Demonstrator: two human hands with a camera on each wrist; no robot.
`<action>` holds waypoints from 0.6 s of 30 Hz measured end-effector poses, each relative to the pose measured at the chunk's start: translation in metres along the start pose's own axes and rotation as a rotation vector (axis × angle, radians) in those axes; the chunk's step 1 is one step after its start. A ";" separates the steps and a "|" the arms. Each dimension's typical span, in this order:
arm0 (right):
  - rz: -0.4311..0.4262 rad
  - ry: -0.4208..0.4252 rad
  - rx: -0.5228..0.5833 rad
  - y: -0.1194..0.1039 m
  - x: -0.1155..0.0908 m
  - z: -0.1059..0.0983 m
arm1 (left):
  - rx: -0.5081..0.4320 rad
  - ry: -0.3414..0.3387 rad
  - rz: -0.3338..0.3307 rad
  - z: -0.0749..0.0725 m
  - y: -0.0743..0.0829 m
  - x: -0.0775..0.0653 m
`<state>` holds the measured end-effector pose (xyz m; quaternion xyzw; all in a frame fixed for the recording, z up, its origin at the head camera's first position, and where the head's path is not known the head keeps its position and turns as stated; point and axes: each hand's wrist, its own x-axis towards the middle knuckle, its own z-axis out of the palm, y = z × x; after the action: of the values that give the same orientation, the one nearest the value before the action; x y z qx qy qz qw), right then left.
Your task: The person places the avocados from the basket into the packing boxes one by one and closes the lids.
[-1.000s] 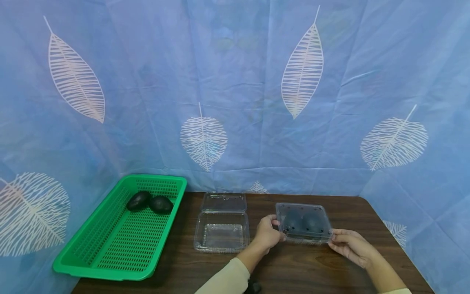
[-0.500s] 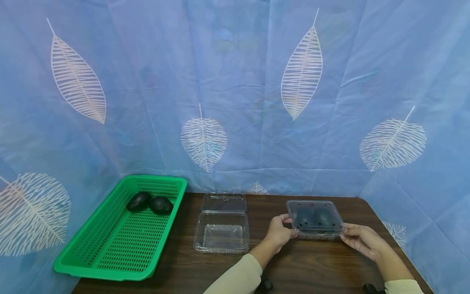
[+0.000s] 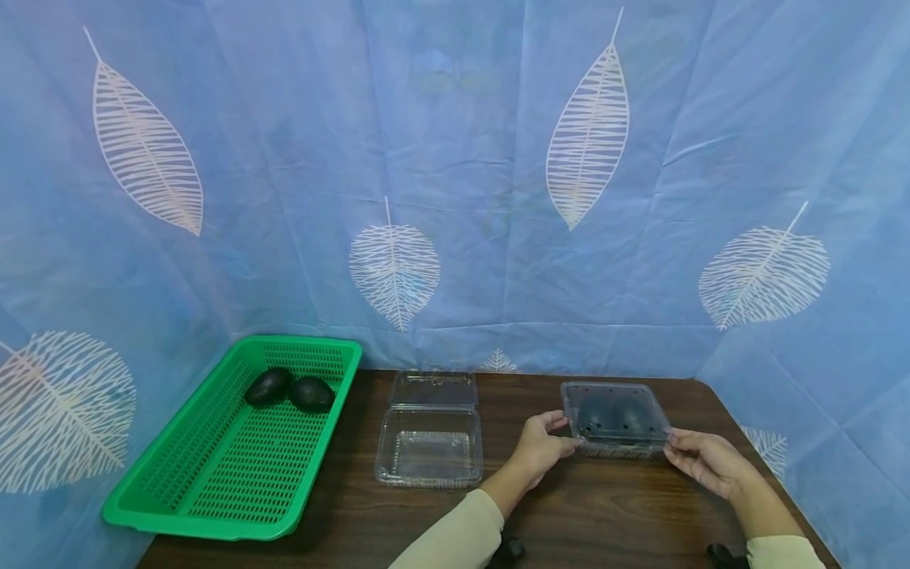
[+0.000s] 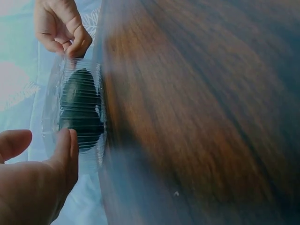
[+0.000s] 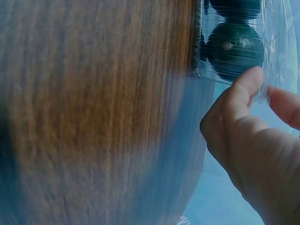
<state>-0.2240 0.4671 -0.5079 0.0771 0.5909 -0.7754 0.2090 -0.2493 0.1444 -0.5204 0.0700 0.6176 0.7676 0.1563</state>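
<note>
A lidded clear plastic clamshell container (image 3: 617,442) with two dark avocados (image 5: 234,51) inside sits at the right of the table. My right hand (image 3: 707,460) pinches its near right corner between thumb and fingers. At the left end is my left hand (image 3: 538,446), its fingertips right at the container's side. In the left wrist view the left thumb and fingers (image 4: 65,150) are spread, fairly straight, with a gap between them. One dark green avocado (image 4: 80,105) shows there through the ribbed wall.
A second clear clamshell (image 3: 430,474) stands with its lid raised at mid-table. The green perforated basket (image 3: 298,490) at the left holds two dark avocados (image 3: 311,394) at its far end. A blue leaf-patterned curtain (image 3: 455,158) hangs behind the brown wooden table (image 3: 583,514).
The closed container has moved right and slightly away, both hands travelling with it. Over the last half second it shifts only a little, and the left fingers have loosened at its side.
</note>
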 end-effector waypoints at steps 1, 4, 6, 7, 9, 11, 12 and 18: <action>0.003 0.015 -0.017 0.000 0.000 0.000 | 0.016 0.004 0.003 -0.001 0.001 -0.001; 0.014 0.088 -0.088 0.000 0.000 0.002 | 0.062 0.016 0.014 -0.005 0.004 -0.003; 0.017 0.130 -0.146 0.001 0.000 0.003 | 0.085 0.010 0.025 -0.009 0.007 -0.005; 0.015 0.150 -0.175 0.001 -0.001 0.004 | 0.097 0.009 0.031 -0.012 0.009 -0.006; 0.007 0.184 -0.224 0.001 -0.002 0.006 | 0.125 0.006 0.045 -0.017 0.015 -0.009; -0.005 0.209 -0.272 0.001 -0.004 0.008 | 0.131 0.005 0.052 -0.022 0.021 -0.012; -0.012 0.219 -0.295 0.000 -0.004 0.009 | 0.132 0.008 0.056 -0.024 0.024 -0.014; -0.083 0.329 -0.373 -0.003 -0.013 0.024 | 0.126 0.020 0.075 -0.039 0.041 -0.024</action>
<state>-0.2105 0.4481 -0.4939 0.1383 0.7524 -0.6379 0.0886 -0.2446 0.0929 -0.4879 0.0952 0.6632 0.7331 0.1165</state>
